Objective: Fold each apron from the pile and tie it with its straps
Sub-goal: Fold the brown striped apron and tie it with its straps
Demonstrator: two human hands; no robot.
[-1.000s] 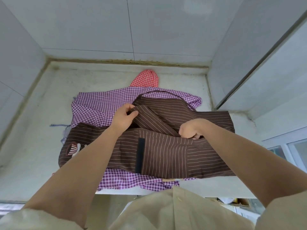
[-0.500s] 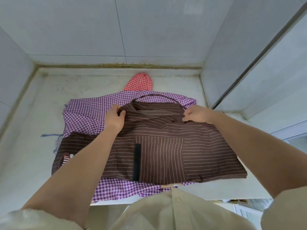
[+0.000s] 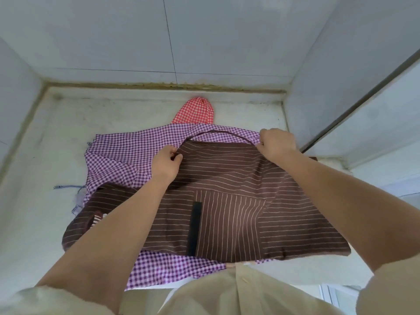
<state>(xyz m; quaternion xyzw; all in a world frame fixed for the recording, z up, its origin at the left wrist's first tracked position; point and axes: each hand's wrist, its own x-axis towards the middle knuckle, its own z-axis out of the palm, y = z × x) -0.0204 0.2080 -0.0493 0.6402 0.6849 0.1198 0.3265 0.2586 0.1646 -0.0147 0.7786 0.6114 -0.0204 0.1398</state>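
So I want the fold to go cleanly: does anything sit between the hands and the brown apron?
Nothing visible does: the left hand and the right hand pinch the top corners of the brown apron.

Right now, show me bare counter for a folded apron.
Bare counter: left, between side wall and purple checked apron; and along the back wall beside the red checked cloth. Crowded: the middle, where left hand and right hand hold the brown striped apron.

Home alcove: tiled walls (image 3: 227,37), stone counter (image 3: 45,178)
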